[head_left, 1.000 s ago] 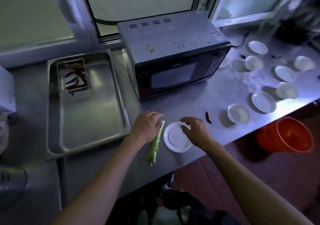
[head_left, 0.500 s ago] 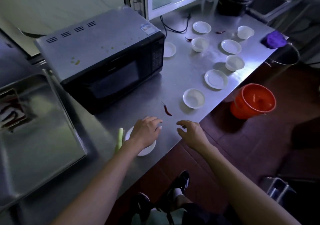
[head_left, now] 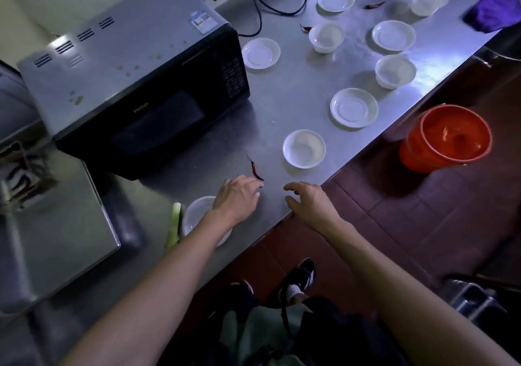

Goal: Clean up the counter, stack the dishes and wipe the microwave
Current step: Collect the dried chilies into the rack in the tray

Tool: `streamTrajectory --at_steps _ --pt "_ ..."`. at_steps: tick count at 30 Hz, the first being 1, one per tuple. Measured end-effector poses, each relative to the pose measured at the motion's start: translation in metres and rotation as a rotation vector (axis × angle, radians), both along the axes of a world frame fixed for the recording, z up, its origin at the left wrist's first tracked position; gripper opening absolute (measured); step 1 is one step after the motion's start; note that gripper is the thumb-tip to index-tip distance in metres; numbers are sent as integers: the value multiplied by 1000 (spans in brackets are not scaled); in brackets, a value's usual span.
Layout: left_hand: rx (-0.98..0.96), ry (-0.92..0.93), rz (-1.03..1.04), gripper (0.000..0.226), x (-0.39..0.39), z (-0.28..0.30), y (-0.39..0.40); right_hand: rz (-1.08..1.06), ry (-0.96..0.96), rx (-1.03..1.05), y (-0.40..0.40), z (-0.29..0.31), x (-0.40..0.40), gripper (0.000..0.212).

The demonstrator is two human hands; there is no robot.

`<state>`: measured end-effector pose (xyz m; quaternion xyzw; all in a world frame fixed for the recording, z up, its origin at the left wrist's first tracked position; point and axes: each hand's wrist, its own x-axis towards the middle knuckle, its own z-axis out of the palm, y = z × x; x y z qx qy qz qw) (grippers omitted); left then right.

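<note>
On the steel counter (head_left: 282,106), just in front of the microwave (head_left: 132,84), the left hand (head_left: 238,196) lies flat with fingers straight — its fingertips right beside a dried red chili (head_left: 255,168), its wrist over a white saucer (head_left: 197,216). Right hand (head_left: 308,202) hovers at the counter's edge, fingers loosely spread, holding nothing. White bowls and saucers — the nearest bowl (head_left: 304,148) among them — sit scattered beyond.

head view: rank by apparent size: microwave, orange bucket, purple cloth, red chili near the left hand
1. microwave
2. orange bucket
3. purple cloth, partly cut off at the frame edge and farther away, so its rank is unsure
4. red chili
</note>
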<state>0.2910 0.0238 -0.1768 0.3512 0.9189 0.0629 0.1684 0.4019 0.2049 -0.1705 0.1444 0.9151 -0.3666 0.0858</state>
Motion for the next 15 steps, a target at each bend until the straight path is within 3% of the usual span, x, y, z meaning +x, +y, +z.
streamTrajectory --at_steps 15 --pt "14 27 -181 30 -62 -36 13 -33 -97 18 -2 -11 -39 30"
